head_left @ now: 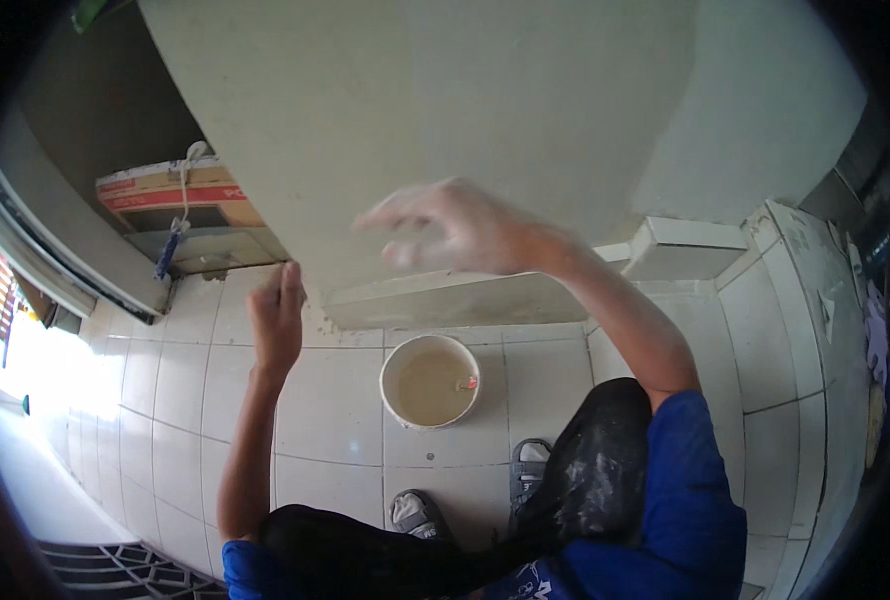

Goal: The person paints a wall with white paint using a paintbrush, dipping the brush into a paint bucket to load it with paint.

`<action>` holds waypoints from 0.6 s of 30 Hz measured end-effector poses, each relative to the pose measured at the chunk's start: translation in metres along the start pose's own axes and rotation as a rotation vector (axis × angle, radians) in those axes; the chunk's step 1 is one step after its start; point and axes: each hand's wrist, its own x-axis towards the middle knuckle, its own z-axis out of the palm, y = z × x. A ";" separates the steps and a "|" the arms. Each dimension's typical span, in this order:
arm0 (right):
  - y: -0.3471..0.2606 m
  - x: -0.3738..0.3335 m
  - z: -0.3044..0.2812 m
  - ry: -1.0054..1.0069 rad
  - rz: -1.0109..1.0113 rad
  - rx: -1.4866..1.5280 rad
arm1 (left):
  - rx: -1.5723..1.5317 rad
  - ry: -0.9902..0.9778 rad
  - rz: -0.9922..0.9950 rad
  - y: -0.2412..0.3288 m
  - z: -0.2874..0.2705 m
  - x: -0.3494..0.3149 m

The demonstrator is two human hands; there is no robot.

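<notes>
My right hand (455, 230), coated in whitish powder and slightly blurred, is raised in front of the pale grey-green wall (445, 100). Its fingers are apart and slightly curved, with nothing seen between them. To the left, my left hand (277, 318) is closed beside the lower corner of that wall, fingers curled; whether anything is inside them is hidden. Below and between both hands, a round white bucket (389, 408) stands on the tiled floor. It contains cloudy beige liquid, and a small red-and-white bit shows at its right inner side.
A cardboard box (130, 195) lies at the left behind the wall's edge, with a blue-handled brush (167, 255) hanging by it. A tiled ledge (690, 235) juts out at right. My sandalled feet (417, 515) and bent knees are close to the bucket. Light enters through a left opening.
</notes>
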 end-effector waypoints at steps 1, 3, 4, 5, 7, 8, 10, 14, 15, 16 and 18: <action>0.010 -0.003 0.001 0.230 -0.068 -0.319 | 0.020 0.016 -0.010 -0.001 -0.006 0.001; 0.019 0.002 0.008 0.472 -0.136 -0.642 | -0.196 0.148 0.032 0.004 0.001 0.005; 0.019 0.007 0.020 0.552 -0.215 -0.629 | -0.265 0.167 0.143 0.014 0.007 0.005; 0.019 0.011 0.033 0.631 -0.284 -0.619 | -0.342 0.180 0.253 0.029 0.021 0.006; 0.014 0.025 0.066 0.613 -0.401 -0.012 | -0.242 0.223 0.429 0.054 0.054 0.008; 0.010 0.035 0.083 0.596 -0.368 0.228 | -0.141 0.254 0.597 0.063 0.067 0.008; -0.009 0.031 0.082 0.510 -0.496 0.401 | -0.057 0.277 0.772 0.079 0.076 0.006; 0.003 0.027 0.053 0.262 -0.337 1.173 | 0.424 0.071 0.902 0.057 0.074 0.019; 0.007 0.028 0.048 0.148 -0.188 1.467 | 0.571 -0.014 0.898 0.044 0.065 0.031; 0.014 0.028 0.050 0.192 -0.051 1.502 | 0.533 -0.039 0.838 0.035 0.058 0.040; 0.035 0.030 0.050 0.209 -0.096 1.478 | 0.386 -0.083 0.585 0.019 0.052 0.058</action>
